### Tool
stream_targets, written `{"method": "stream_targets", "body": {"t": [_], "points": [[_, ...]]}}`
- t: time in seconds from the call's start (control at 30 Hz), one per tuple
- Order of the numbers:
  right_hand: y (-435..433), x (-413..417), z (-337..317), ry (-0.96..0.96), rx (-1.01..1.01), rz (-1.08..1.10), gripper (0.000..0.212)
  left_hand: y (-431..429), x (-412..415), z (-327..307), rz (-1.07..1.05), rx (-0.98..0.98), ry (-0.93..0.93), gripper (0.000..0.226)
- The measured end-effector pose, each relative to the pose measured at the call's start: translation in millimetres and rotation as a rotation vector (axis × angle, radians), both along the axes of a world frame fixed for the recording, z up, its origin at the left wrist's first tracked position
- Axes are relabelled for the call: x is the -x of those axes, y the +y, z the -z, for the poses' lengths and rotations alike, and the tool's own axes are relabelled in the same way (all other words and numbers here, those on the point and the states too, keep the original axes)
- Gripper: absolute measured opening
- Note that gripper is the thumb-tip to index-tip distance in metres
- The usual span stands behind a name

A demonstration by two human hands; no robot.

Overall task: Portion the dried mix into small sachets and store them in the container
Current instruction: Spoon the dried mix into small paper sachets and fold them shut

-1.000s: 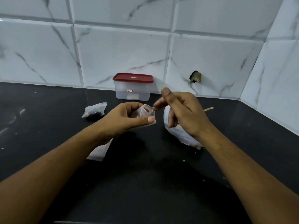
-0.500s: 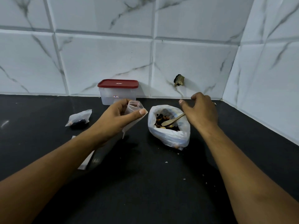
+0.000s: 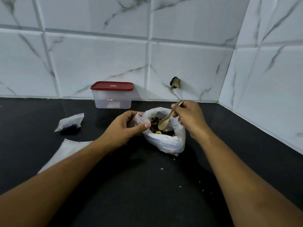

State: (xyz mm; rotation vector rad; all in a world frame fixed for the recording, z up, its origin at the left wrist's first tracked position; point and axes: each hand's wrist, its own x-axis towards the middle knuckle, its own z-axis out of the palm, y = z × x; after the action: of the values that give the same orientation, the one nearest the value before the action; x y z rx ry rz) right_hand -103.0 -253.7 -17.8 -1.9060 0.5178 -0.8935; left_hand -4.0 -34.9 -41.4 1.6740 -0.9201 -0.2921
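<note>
In left hand [image 3: 123, 131], sachet [image 3: 139, 118] mostly hidden

Dark table [image 3: 147, 194], seen from above and bounded at the back by a tiled wall. A clear container [image 3: 112, 102] with a red lid is stood at the back, close to the wall. A filled sachet [image 3: 70, 122] is laid to its front left, apart from it. Flat empty plastic [image 3: 68, 149] is laid nearer, partly hidden. An open bag [image 3: 165, 143] of dried mix is stood right of centre. Pale crumbs [image 3: 162, 168] are scattered before it.
</note>
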Motion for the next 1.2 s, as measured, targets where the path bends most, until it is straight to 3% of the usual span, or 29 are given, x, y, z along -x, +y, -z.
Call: {"method": "stream_targets", "body": {"t": [0.13, 0.33, 0.57, 0.83, 1.03, 1.2], "points": [[1.0, 4.5, -2.1, -0.048, 0.324, 0.114, 0.016, -0.8, 3.0, 2.2, -0.039, 0.013, 0.003, 0.057], [1.7, 6.3, 1.0, 0.091, 0.611, -0.044, 0.01, -0.2, 7.9, 3.0, -0.048, 0.016, -0.007, 0.055], [-0.6, 7.6, 2.5, 0.185, 0.635, -0.142, 0.012, 2.0, 6.2, 6.4, -0.043, -0.081, -0.051, 0.062], [-0.9, 5.9, 0.6, 0.045, 0.487, -0.168, 0.011, 4.6, 2.1, 5.1, -0.026, -0.128, -0.038, 0.064], [-3.5, 4.3, 4.7, 0.239, 0.584, -0.18, 0.016, 3.0, 2.3, 5.9, -0.032, -0.107, -0.023, 0.053], [-0.3, 8.2, -1.6, 0.149, 0.427, -0.236, 0.011, 3.3, 0.9, 4.5, -0.032, -0.107, -0.013, 0.054]]}}
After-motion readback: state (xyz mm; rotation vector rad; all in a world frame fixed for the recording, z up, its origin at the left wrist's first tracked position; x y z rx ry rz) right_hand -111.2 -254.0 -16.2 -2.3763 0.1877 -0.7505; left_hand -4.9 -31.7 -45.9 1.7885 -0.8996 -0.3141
